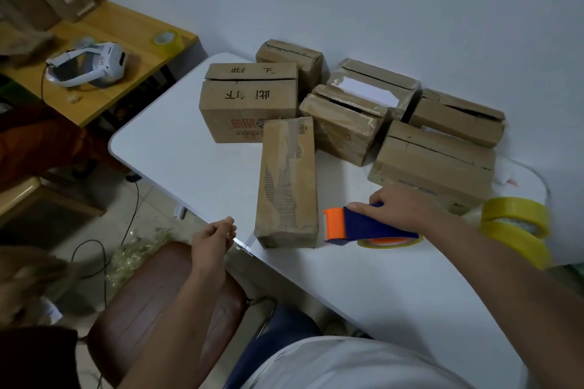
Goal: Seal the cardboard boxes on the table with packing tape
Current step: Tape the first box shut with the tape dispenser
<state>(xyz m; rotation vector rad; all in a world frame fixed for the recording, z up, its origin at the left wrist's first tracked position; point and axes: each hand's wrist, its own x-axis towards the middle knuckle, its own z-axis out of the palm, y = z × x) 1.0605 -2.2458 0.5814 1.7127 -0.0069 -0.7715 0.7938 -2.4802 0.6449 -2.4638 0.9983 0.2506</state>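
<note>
Right hand [399, 207] curled over a blue-and-orange tape dispenser [366, 224] lying on the white table [177, 136]. Left hand [215, 238] loosely curled at the table's near edge, holding nothing. Between the hands, a long narrow cardboard box [287, 183], its old tape torn. Beyond it, six more cardboard boxes [248, 101] clustered against the wall. Just outside the right forearm, two stacked yellow tape rolls [515, 224]. Beyond the left hand, a white headset [91, 65] on a wooden side table [104, 98].

dim flat indoor light, soft shadows, wide-angle bending, blurred left edge
</note>
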